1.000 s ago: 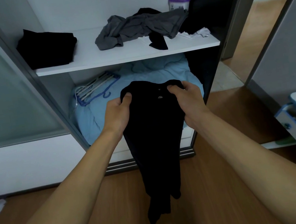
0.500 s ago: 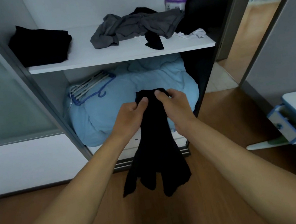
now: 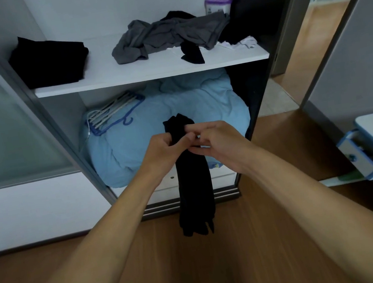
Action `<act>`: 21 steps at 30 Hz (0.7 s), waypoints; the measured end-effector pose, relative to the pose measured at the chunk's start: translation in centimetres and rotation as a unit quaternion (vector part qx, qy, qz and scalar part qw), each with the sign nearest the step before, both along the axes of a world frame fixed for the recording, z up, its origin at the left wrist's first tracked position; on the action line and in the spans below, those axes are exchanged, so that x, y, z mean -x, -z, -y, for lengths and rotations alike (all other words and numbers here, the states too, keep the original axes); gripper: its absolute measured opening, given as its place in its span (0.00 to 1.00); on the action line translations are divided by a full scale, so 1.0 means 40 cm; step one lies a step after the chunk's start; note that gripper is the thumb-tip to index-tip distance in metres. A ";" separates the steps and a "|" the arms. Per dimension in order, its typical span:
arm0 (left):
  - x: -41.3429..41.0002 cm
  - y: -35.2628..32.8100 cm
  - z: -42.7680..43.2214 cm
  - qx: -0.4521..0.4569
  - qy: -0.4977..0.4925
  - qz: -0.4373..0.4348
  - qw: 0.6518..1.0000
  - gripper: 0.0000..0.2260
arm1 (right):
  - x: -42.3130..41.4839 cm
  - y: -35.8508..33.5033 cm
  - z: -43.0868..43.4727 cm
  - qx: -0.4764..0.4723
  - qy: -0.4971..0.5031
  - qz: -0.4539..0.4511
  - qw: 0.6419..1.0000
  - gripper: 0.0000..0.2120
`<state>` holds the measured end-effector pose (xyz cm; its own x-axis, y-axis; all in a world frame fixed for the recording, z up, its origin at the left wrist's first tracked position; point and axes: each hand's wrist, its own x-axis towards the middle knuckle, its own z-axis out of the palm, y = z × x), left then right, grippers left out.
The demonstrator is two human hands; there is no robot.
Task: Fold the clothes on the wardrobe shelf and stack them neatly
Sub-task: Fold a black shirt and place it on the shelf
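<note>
White shelf (image 3: pixel 152 73), blue duvet (image 3: pixel 199 105) beneath, black garment (image 3: pixel 195 188) hanging in front as 1 narrow strip (top poking up), crumpled grey clothes (image 3: pixel 163 34) and folded black stack (image 3: pixel 51 62) on the shelf, left hand (image 3: pixel 164 148) and right hand (image 3: pixel 220 144) pinching the garment's upper part.

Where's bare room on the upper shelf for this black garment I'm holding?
The bare strip of white shelf between the folded black stack and the crumpled grey garment. The right half is crowded with that heap, white cloth and purple-lidded tub.

arms: both bare, stretched forward | left hand (image 3: pixel 164 147): fingers curled round black garment (image 3: pixel 195 188) | right hand (image 3: pixel 221 144): just beside left, fingertips pinching same garment
</note>
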<state>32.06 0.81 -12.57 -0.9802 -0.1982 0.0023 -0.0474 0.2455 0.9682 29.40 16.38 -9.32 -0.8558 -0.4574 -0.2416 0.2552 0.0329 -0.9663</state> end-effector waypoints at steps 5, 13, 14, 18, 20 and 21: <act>0.001 -0.014 0.021 0.038 0.038 -0.022 0.998 0.18 | 0.019 0.004 -0.007 -0.101 0.022 -0.121 0.987 0.24; -0.008 -0.032 0.027 0.115 0.168 -0.012 0.979 0.12 | 0.045 -0.001 -0.048 -0.179 -0.145 -0.445 0.866 0.17; -0.009 -0.031 0.029 0.120 0.170 -0.018 0.978 0.13 | 0.046 -0.004 -0.049 -0.188 -0.150 -0.454 0.858 0.13; -0.026 -0.029 0.035 0.128 0.172 -0.017 0.977 0.17 | 0.050 -0.013 -0.055 -0.208 -0.177 -0.439 0.856 0.05; -0.034 -0.031 0.032 0.138 0.183 -0.008 0.973 0.19 | 0.049 -0.015 -0.052 -0.203 -0.188 -0.431 0.859 0.02; -0.036 -0.030 0.030 0.144 0.184 -0.004 0.972 0.18 | 0.049 -0.014 -0.047 -0.203 -0.189 -0.430 0.859 0.00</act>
